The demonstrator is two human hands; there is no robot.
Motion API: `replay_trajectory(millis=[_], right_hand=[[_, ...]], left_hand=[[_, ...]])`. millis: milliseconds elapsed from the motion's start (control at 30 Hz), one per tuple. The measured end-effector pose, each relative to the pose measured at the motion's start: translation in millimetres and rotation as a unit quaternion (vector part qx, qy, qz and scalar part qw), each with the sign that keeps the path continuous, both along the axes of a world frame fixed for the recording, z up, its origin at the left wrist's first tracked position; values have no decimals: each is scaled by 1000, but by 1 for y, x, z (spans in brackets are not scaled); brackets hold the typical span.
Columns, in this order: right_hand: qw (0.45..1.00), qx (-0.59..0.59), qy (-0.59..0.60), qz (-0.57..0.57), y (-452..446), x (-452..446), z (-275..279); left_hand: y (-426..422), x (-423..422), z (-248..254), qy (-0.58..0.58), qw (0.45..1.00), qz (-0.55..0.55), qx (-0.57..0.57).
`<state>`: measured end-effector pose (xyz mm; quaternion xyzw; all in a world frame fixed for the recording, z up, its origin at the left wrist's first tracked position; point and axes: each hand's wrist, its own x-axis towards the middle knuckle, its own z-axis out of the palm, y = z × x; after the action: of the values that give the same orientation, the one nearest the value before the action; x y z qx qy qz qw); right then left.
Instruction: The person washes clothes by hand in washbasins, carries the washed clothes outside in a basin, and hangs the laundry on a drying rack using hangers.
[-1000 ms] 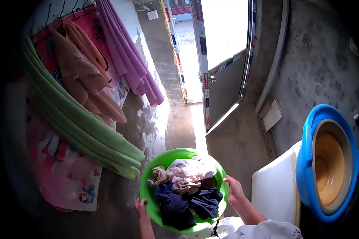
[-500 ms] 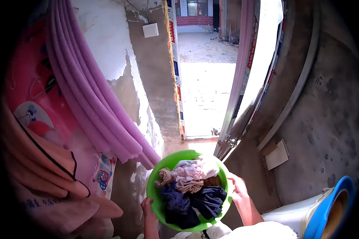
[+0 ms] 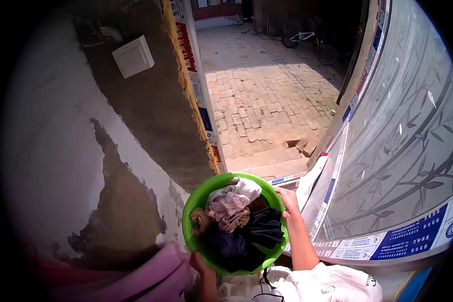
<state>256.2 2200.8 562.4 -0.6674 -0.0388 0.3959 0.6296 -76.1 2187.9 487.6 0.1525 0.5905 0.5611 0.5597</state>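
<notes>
while the right hand (image 3: pixel 289 202) pinches the rim of the tub (image 3: pixel 209 185) on one side, the left hand (image 3: pixel 202 263) has hold of it on the other, lower down and nearer the body. right thumb looks like it's on the edge, with the other fingers mostly hidden; left one's in shadow and i can't tell how its fingers sit underneath. so yeah, the tub is right between the two hands, just in front of the shirt (image 3: pixel 337 283), and it's full of laundry. dark clothes (image 3: pixel 231 247) take up the side nearest the left hand and run across toward the right one, a pale cloth (image 3: pixel 229 206) is bunched up farther from the body, a tan cloth (image 3: pixel 200 220) sits by the rim ahead of the left hand, and a bit of brown cloth (image 3: pixel 259 203) pokes out close to the right. just left of the left hand there's a towel (image 3: pixel 158 277), purple-ish, can't tell if they touch. past that is a patchy wall (image 3: pixel 55 146) with a white plate (image 3: pixel 132 56) higher up. straight ahead of both hands is the brick yard (image 3: pixel 267 110), with a bike (image 3: pixel 306 35) way out in the shade. off to the right of the right hand is the door (image 3: pixel 397 161), leaf-patterned glass with stickers (image 3: pixel 407 239) along the bottom edge.
</notes>
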Motion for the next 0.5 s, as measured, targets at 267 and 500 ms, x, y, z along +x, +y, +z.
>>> replay_trajectory(millis=[267,500], right_hand=[[987,66,19,-148,-58,110,45],[951,-28,-113,-285,-55,160,85]], left_hand=[[160,174,-17,15,942,-327,-72],[248,389,-40,-54,828,-558,-16]])
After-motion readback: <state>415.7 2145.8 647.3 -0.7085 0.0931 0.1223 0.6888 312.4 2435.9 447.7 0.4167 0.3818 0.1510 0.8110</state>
